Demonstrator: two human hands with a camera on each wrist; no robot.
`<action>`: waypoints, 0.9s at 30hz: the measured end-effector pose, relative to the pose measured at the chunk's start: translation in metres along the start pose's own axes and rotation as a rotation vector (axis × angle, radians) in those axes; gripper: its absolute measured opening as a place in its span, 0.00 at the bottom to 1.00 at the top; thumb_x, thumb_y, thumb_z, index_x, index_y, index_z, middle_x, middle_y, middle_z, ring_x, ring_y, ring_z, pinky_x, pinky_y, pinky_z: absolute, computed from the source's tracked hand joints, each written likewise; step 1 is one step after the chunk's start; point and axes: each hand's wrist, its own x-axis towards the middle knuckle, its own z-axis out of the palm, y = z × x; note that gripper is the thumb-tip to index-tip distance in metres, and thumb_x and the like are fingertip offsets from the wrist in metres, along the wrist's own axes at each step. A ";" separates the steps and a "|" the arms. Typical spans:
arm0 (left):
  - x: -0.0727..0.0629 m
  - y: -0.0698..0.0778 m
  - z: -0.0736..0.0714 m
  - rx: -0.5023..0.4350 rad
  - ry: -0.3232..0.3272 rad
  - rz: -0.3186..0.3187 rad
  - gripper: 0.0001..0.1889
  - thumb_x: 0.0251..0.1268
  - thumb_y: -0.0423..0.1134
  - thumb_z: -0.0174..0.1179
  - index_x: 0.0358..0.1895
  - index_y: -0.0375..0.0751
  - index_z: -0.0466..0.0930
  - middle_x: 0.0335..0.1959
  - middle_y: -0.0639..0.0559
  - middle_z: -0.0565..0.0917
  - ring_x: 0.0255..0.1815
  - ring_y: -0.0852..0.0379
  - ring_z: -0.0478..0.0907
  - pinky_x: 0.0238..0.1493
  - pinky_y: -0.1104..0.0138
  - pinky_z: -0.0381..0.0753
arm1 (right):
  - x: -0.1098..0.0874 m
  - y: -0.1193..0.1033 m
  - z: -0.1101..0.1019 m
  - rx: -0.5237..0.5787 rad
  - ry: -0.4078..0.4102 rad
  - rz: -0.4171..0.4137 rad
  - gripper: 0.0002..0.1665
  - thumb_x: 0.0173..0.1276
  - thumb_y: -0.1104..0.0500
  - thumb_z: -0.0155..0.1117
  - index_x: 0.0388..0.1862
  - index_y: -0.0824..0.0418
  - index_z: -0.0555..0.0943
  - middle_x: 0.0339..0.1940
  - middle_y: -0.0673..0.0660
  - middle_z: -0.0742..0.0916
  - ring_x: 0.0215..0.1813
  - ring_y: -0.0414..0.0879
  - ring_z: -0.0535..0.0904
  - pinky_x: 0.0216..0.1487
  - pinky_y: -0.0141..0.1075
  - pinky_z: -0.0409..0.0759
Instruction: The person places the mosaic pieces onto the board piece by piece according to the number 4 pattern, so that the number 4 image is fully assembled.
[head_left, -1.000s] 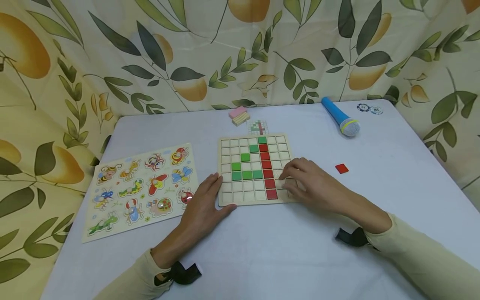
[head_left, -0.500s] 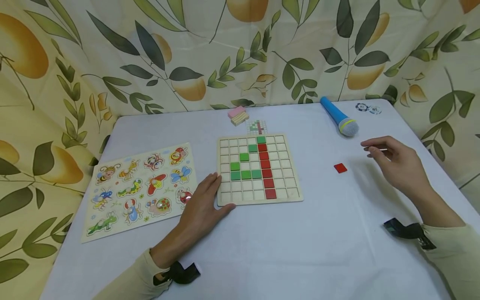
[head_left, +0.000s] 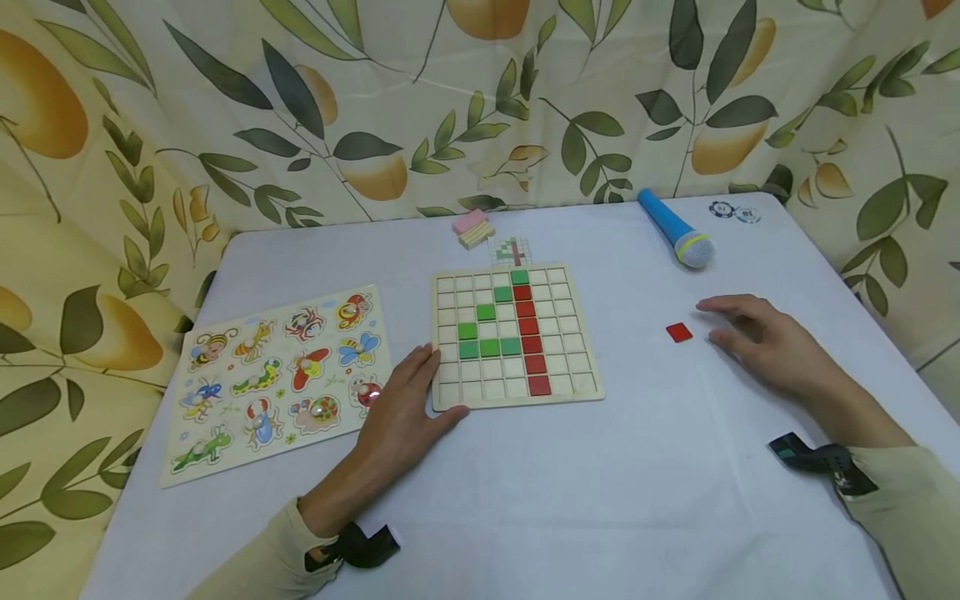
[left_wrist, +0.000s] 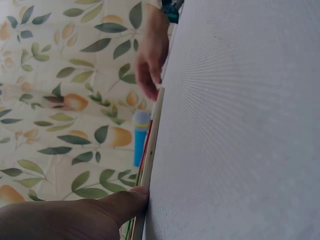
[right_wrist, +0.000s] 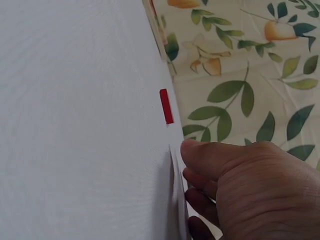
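A wooden grid board (head_left: 480, 389) lies in the middle of the table, with green tiles in a stepped shape and a column of red tiles. My left hand (head_left: 400, 417) rests at its near-left corner, straight fingers along the left side and thumb at the front edge. The left wrist view shows that thumb (left_wrist: 131, 201) touching the board's edge. A loose red tile (head_left: 679, 332) lies flat to the right of the board. Just right of this tile hovers my right hand (head_left: 772, 350), fingers loosely bent and nothing between them. In the right wrist view, the red tile (right_wrist: 167, 106) is apart from the fingertips.
An insect picture puzzle board (head_left: 277, 383) lies at the left, partly behind the left hand. Behind the grid board are a small pattern card (head_left: 510, 251) and pink and pale wooden blocks (head_left: 472, 229). A blue toy microphone (head_left: 675, 227) lies at the back right.
My right hand has left the grid board, swung right past the red tile, then come down and back left beside it. The left hand stays at the board's corner.
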 end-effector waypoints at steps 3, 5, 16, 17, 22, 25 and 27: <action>0.000 0.000 0.000 -0.001 0.001 0.001 0.48 0.64 0.55 0.76 0.82 0.38 0.65 0.85 0.44 0.65 0.88 0.44 0.60 0.83 0.49 0.70 | 0.000 0.000 0.003 -0.006 -0.014 -0.075 0.29 0.79 0.57 0.67 0.76 0.53 0.75 0.80 0.66 0.71 0.83 0.69 0.57 0.83 0.74 0.49; 0.000 0.000 0.001 -0.002 0.004 0.001 0.48 0.64 0.55 0.76 0.82 0.39 0.66 0.85 0.44 0.65 0.87 0.44 0.61 0.82 0.48 0.70 | 0.001 -0.001 0.005 -0.017 -0.020 -0.112 0.29 0.76 0.61 0.69 0.75 0.55 0.76 0.80 0.66 0.71 0.81 0.68 0.57 0.81 0.76 0.50; 0.000 -0.002 0.002 -0.004 0.026 0.003 0.47 0.62 0.55 0.78 0.81 0.40 0.68 0.85 0.43 0.66 0.86 0.42 0.63 0.81 0.47 0.72 | 0.005 -0.008 0.009 -0.055 -0.027 -0.160 0.25 0.73 0.67 0.71 0.68 0.63 0.81 0.78 0.68 0.70 0.79 0.70 0.55 0.73 0.77 0.56; 0.000 -0.002 0.002 -0.006 0.028 0.002 0.48 0.62 0.55 0.78 0.81 0.40 0.68 0.85 0.43 0.66 0.86 0.42 0.63 0.81 0.47 0.72 | 0.005 -0.008 0.009 -0.055 -0.024 -0.162 0.24 0.73 0.67 0.71 0.67 0.63 0.82 0.78 0.68 0.70 0.79 0.70 0.55 0.73 0.77 0.56; 0.000 -0.001 0.002 -0.033 0.023 -0.012 0.48 0.62 0.54 0.78 0.81 0.40 0.67 0.85 0.44 0.64 0.86 0.43 0.63 0.81 0.48 0.72 | 0.006 -0.008 0.010 -0.059 -0.009 -0.171 0.22 0.72 0.68 0.71 0.63 0.64 0.83 0.77 0.68 0.72 0.79 0.70 0.56 0.72 0.77 0.57; 0.001 0.000 0.002 -0.059 0.014 -0.019 0.48 0.62 0.53 0.78 0.81 0.40 0.67 0.86 0.46 0.63 0.86 0.44 0.63 0.80 0.49 0.73 | 0.006 -0.008 0.010 -0.063 -0.007 -0.175 0.21 0.72 0.68 0.70 0.63 0.63 0.83 0.77 0.68 0.72 0.79 0.70 0.57 0.72 0.76 0.57; 0.001 0.000 0.001 -0.072 0.005 -0.025 0.47 0.63 0.53 0.78 0.81 0.40 0.67 0.86 0.47 0.62 0.86 0.45 0.63 0.79 0.50 0.75 | 0.006 -0.008 0.010 -0.064 -0.005 -0.186 0.22 0.72 0.69 0.70 0.64 0.63 0.83 0.76 0.67 0.72 0.78 0.70 0.57 0.71 0.74 0.57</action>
